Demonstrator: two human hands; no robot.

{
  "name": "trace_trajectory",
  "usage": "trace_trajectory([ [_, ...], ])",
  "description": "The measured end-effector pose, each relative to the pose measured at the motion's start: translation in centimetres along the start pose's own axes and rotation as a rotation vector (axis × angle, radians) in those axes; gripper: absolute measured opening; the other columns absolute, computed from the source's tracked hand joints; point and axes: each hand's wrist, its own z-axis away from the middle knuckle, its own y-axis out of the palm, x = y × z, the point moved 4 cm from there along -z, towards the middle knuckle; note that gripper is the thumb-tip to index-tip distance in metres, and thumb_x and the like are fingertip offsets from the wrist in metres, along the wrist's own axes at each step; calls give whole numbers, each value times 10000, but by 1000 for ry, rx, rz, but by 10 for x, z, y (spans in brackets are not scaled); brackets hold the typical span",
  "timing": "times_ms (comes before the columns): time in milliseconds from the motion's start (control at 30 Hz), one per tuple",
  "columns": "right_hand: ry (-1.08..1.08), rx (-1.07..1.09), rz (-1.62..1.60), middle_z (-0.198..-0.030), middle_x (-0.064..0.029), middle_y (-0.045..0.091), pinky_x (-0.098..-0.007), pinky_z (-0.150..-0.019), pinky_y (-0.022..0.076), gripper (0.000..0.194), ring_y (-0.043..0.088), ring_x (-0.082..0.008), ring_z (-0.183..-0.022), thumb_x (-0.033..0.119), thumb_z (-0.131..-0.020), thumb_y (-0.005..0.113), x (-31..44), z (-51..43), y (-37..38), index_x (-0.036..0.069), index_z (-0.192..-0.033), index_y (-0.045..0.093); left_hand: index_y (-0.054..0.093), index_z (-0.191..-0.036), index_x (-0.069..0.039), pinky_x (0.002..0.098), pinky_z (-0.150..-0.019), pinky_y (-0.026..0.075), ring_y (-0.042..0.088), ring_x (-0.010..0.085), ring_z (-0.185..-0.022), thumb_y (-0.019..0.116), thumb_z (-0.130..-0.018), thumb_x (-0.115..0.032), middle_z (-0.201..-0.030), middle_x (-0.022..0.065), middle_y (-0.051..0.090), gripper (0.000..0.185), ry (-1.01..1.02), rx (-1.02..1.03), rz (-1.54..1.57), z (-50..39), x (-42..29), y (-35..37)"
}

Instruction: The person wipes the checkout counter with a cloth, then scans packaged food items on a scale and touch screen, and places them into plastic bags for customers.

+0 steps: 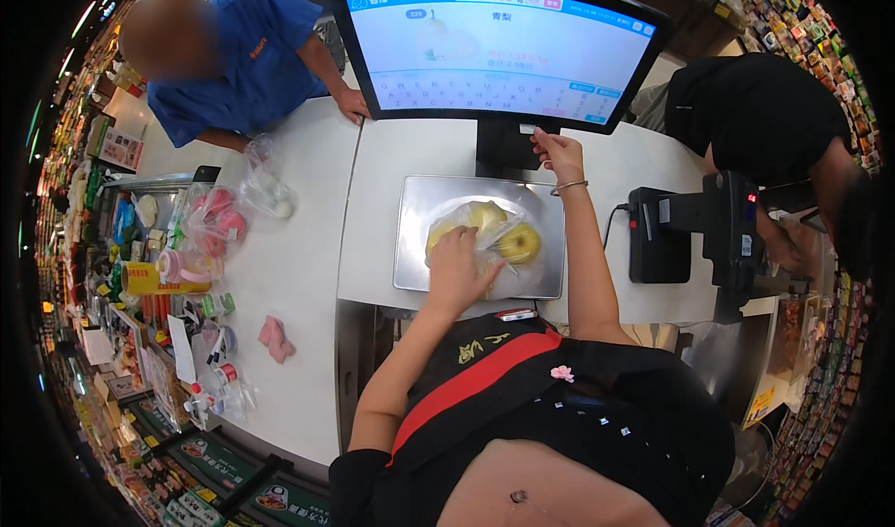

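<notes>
My left hand (458, 268) lies over a clear plastic bag of yellow-green pears (519, 243), its fingers curled onto the film. The bag sits on the square metal pan (412, 247) of a weighing scale. Beyond the pan, my right hand (561, 155) is raised below the scale's large screen (500, 52), with thumb and forefinger pinched at the edge of a small white label (527, 128). The fingertips partly hide where they meet the label. The screen shows a weight reading and an on-screen keyboard.
Across the white counter (301, 275), a person in blue (231, 59) rests a hand by the screen. Bagged goods (269, 195), a pink cloth (277, 340) and a pink-lidded bottle (185, 266) are on the left. A black scanner stand (731, 237) and a person in black (759, 121) are right.
</notes>
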Motion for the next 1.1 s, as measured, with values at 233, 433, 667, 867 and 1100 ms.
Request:
trace_trajectory([
  [233, 116, 88, -241, -715, 12, 598, -186, -510, 400, 181, 510, -54, -590, 223, -891, 721, -3, 7, 15, 45, -889, 688, 629, -963, -2, 453, -799, 457, 612, 315, -787, 714, -834, -337, -878, 146, 664, 369, -198, 338, -44, 17, 43, 69],
  [433, -227, 442, 207, -901, -10, 581, -282, -685, 423, 218, 529, -133, -802, 254, -925, 642, -91, 68, 6, 81, -810, 578, 681, -975, -1, 355, -676, 492, 632, 227, -676, 700, -883, -226, -788, 125, 690, 244, -457, 230, 651, 21, 70, 50],
  [667, -308, 20, 643, -685, -107, 557, -369, -601, 436, 300, 517, -255, -625, 248, -836, 713, -139, 100, 9, 38, -769, 509, 667, -999, 19, 279, -697, 481, 584, 94, -765, 713, -877, -102, -830, 47, 678, 177, -555, 128, 744, 8, 95, -11],
  [867, -128, 204, 428, -683, 27, 496, -250, -572, 409, 171, 441, -69, -612, 119, -870, 670, -123, 103, 21, 61, -828, 515, 665, -962, 23, 279, -659, 459, 551, 91, -736, 715, -881, -135, -786, 26, 639, 184, -543, -65, 635, -20, 173, -75],
  [1100, -75, 253, 344, -754, 10, 557, -228, -608, 453, 112, 495, -66, -647, 80, -858, 666, -126, 114, 57, 41, -917, 579, 650, -921, 13, 311, -645, 456, 549, 134, -694, 721, -877, -210, -766, 66, 644, 238, -621, -167, 420, -64, 270, -83],
])
